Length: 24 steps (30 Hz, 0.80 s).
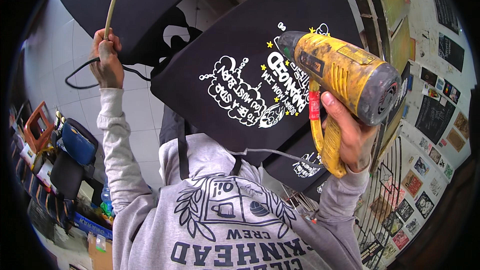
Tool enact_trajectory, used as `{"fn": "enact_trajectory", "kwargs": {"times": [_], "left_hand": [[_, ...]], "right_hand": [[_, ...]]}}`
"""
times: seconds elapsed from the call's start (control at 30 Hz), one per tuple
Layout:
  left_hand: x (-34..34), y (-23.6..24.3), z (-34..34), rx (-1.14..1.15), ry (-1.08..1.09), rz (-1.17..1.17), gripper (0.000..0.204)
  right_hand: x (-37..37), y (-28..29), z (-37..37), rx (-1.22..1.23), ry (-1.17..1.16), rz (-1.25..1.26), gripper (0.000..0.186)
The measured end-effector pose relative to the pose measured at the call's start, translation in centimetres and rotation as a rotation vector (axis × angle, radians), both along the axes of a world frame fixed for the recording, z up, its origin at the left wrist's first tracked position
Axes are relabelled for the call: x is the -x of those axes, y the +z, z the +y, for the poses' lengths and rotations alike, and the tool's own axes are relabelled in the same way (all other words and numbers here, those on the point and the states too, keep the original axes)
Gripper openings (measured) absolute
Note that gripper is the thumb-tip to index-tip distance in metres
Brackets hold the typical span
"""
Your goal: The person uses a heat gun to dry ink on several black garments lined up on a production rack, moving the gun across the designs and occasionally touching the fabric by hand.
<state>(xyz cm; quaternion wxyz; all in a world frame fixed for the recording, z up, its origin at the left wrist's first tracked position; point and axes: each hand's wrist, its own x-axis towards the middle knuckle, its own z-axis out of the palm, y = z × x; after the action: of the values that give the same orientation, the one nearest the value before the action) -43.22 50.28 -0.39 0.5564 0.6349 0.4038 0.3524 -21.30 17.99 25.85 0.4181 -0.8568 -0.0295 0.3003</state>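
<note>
My right hand [347,132] is wrapped around the handle of a worn yellow heat gun [345,67] with a black nozzle and dark rear end. Its nozzle is over a black fabric panel [200,80] printed with white lettering, cloud outlines and yellow stars. On the left, my left hand [107,60] is closed around the lower end of a thin beige rod [115,5]. A dark cable [75,86] loops out beside that wrist; whether the fingers also hold it, I cannot tell. Another printed black panel [135,10] lies beyond my left hand.
A grey cord [272,153] runs across toward the heat gun's handle. More printed black fabric [295,162] lies below the gun. At the right stand a wire rack [385,185] and a wall with prints [435,120]. Chairs [75,155] and an orange-brown stool [39,127] crowd the lower left.
</note>
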Motion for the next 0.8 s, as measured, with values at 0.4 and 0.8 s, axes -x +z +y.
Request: {"fn": "enact_trajectory", "kwargs": {"times": [0.4,0.8], "left_hand": [[-1.0,-2.3,-1.1,-0.304,0.232,0.24,0.036],[-1.4,-2.6,-1.3,-0.314,0.244,0.228,0.051]], "right_hand": [[-1.2,-1.1,0.3,-0.048,0.084,-0.034,0.047],[-1.1,-0.9,-0.1,-0.057,0.038,0.033,0.05]]}}
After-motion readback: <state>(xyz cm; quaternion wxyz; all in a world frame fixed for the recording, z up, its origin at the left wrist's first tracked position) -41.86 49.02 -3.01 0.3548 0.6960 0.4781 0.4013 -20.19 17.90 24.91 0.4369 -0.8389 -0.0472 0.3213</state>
